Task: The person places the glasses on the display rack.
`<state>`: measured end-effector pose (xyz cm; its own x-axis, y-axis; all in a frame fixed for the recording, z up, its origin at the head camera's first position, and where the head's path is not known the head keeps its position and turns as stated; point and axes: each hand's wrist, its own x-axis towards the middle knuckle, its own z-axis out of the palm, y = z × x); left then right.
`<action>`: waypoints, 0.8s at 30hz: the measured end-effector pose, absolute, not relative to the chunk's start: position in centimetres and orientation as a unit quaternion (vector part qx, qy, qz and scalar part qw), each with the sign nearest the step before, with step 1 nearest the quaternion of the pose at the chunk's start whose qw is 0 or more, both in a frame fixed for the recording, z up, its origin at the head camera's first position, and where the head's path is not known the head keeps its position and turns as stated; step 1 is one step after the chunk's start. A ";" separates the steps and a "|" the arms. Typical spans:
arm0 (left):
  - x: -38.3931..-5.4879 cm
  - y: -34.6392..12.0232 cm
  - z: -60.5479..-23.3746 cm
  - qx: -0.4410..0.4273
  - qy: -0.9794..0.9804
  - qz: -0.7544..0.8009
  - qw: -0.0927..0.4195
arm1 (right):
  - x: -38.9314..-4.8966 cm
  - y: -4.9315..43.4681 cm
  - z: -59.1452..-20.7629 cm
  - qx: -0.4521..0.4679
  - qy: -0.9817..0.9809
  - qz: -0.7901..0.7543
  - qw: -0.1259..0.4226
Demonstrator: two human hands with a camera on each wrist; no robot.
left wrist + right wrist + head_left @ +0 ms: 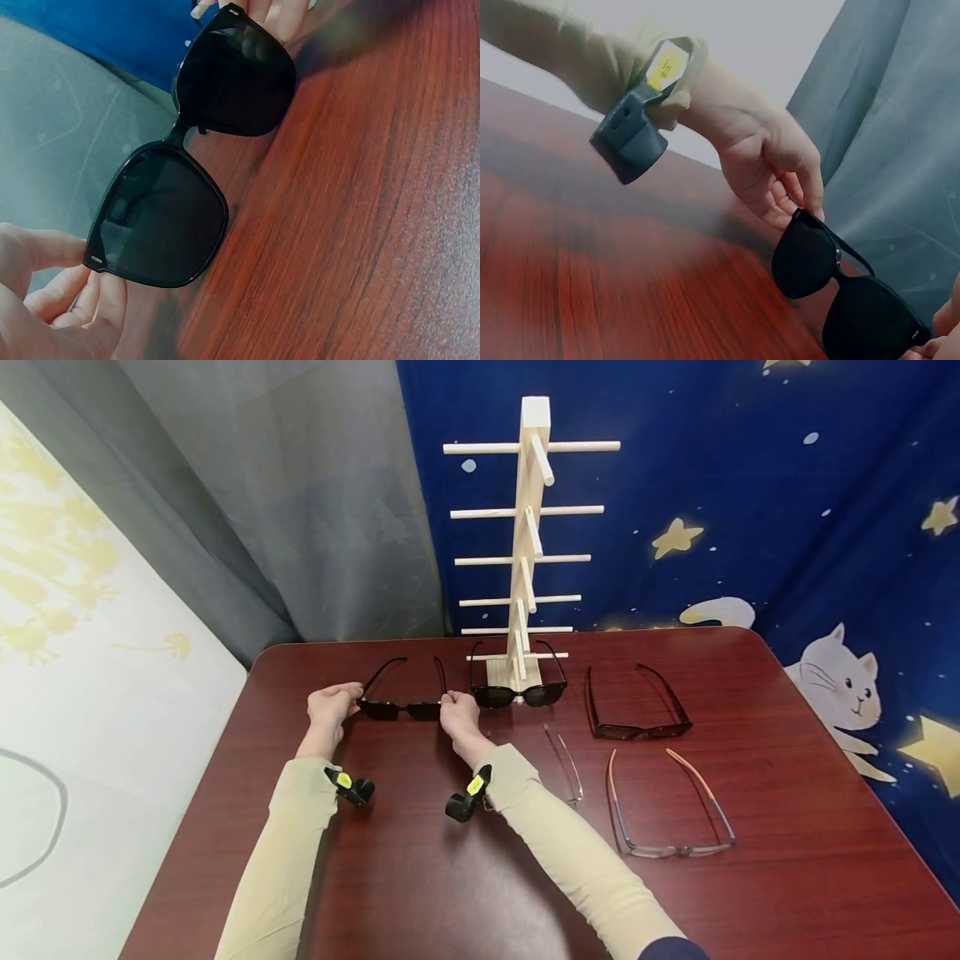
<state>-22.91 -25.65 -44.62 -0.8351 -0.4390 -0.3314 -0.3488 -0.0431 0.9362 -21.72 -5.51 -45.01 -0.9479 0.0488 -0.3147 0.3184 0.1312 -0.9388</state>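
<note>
Both hands hold one pair of black sunglasses (380, 710) by its outer corners, temples unfolded and pointing away toward the back of the table. My left hand (332, 708) pinches the left corner near the hinge, thumb and fingers curled around it in the left wrist view. At the opposite corner, my right hand (461, 717) grips the frame the same way. In the left wrist view the dark lenses (161, 217) face the camera, tilted over the wood. A second pair of black sunglasses (545, 695) sits just right of my right hand, in front of the wooden display stand (531, 485).
Several pegs stick out from the stand's post. To the right lie dark-framed glasses (643, 732) and glasses with orange temples (678, 852). Thin-rimmed glasses (573, 777) lie partly behind the right forearm. Grey and blue curtains (337, 485) hang behind the red-brown table (420, 893).
</note>
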 end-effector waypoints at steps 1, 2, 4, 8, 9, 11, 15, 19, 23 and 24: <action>-22.9 -25.7 -44.6 0.284 -0.687 -0.668 0.032 | -21.8 -5.6 -45.0 0.130 0.744 -0.649 0.099; -22.8 -25.8 -44.5 0.284 -0.683 -0.672 0.032 | -21.8 -5.7 -45.0 0.135 0.742 -0.651 0.091; -22.8 -26.0 -44.5 0.285 -0.672 -0.682 0.029 | -21.9 -5.8 -45.0 0.145 0.734 -0.659 0.080; -22.6 -26.5 -44.2 0.285 -0.647 -0.707 0.024 | -22.0 -6.0 -44.8 0.152 0.720 -0.673 0.066; -22.6 -26.6 -44.2 0.283 -0.642 -0.712 0.022 | -22.0 -6.0 -44.8 0.154 0.714 -0.680 0.065; -22.4 -26.9 -44.0 0.275 -0.636 -0.721 0.018 | -22.0 -6.1 -44.7 0.155 0.701 -0.693 0.066; -21.6 -27.7 -43.5 0.249 -0.621 -0.744 -0.001 | -21.7 -5.9 -44.5 0.141 0.669 -0.725 0.077; -20.9 -28.4 -43.1 0.230 -0.599 -0.767 -0.014 | -21.3 -5.5 -44.0 0.111 0.651 -0.745 0.098; -20.0 -28.8 -42.4 0.219 -0.591 -0.776 -0.022 | -20.7 -5.2 -43.4 0.089 0.639 -0.754 0.121; -19.8 -28.9 -42.1 0.214 -0.591 -0.777 -0.025 | -20.6 -5.1 -43.2 0.084 0.637 -0.756 0.122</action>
